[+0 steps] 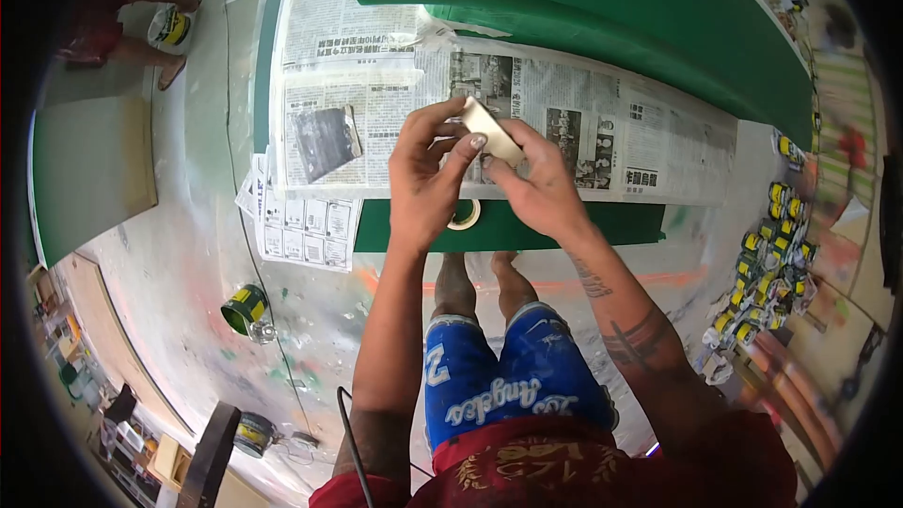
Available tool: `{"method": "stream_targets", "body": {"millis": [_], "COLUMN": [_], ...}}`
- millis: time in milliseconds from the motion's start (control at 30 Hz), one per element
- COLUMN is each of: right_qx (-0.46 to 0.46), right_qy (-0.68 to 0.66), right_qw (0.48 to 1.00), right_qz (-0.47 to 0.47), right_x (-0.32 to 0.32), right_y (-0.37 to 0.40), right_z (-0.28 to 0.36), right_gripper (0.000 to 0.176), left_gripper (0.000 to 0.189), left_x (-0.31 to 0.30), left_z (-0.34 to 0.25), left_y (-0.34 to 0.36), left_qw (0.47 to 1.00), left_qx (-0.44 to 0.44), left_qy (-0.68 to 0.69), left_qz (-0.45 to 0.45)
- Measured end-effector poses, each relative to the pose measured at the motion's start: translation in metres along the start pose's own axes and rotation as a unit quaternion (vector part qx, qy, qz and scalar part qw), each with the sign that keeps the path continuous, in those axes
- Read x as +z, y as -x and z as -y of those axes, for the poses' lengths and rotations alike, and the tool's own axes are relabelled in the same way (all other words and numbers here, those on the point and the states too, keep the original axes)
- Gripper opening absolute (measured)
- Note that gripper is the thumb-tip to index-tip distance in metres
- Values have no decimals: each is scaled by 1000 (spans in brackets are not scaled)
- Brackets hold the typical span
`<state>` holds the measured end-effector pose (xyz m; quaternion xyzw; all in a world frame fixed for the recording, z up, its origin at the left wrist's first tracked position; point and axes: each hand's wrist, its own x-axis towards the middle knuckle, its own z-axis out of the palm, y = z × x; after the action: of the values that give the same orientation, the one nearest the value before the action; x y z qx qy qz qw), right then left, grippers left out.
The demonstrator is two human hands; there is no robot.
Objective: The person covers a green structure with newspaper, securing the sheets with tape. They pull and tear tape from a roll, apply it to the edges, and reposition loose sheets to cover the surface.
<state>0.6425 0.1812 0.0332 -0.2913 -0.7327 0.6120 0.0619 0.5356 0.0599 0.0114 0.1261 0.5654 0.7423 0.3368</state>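
Both hands meet over the newspaper around a cream roll of masking tape, seen edge-on. My left hand pinches its left side, with the thumb at the roll and the fingers bent behind. My right hand grips the roll from the right, thumb in front. Below the hands, a second tape roll lies on a green board, partly hidden by my left wrist. Printed newspaper covers much of the surface beneath. A dark grey sheet, like sandpaper, rests on the paper to the left.
A raised green panel runs along the far side. Several paint cans cluster on the floor at right; an open can stands at left. Another green panel is at far left, near another person's legs and a bucket.
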Motion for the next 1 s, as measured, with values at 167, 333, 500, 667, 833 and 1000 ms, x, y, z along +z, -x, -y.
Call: {"method": "stream_targets", "body": {"millis": [167, 333, 500, 667, 833, 1000], "right_qx": [-59, -113, -159, -172, -153, -167], "right_qy": [57, 185, 245, 266, 291, 305], "right_qw": [997, 976, 956, 947, 944, 937], "right_qz": [3, -17, -40, -50, -33, -40], "right_x": [26, 40, 48, 53, 53, 56], "right_y": [-14, -19, -22, -19, -17, -15], "right_z": [5, 13, 22, 27, 30, 27], "right_gripper": [40, 46, 40, 41, 41, 41], "left_gripper": [27, 22, 20, 21, 21, 14], "left_x": [-33, -52, -47, -51, -50, -53], "left_z": [-16, -18, -29, -18, -19, -7], "left_y": [-10, -15, -16, -18, -16, -12], "left_qw": [991, 990, 990, 978, 975, 980], "left_qx": [77, 58, 42, 102, 99, 79], "left_qy": [-105, -126, -128, -178, -196, -180], "left_qz": [-7, 11, -42, -43, -49, -43]}}
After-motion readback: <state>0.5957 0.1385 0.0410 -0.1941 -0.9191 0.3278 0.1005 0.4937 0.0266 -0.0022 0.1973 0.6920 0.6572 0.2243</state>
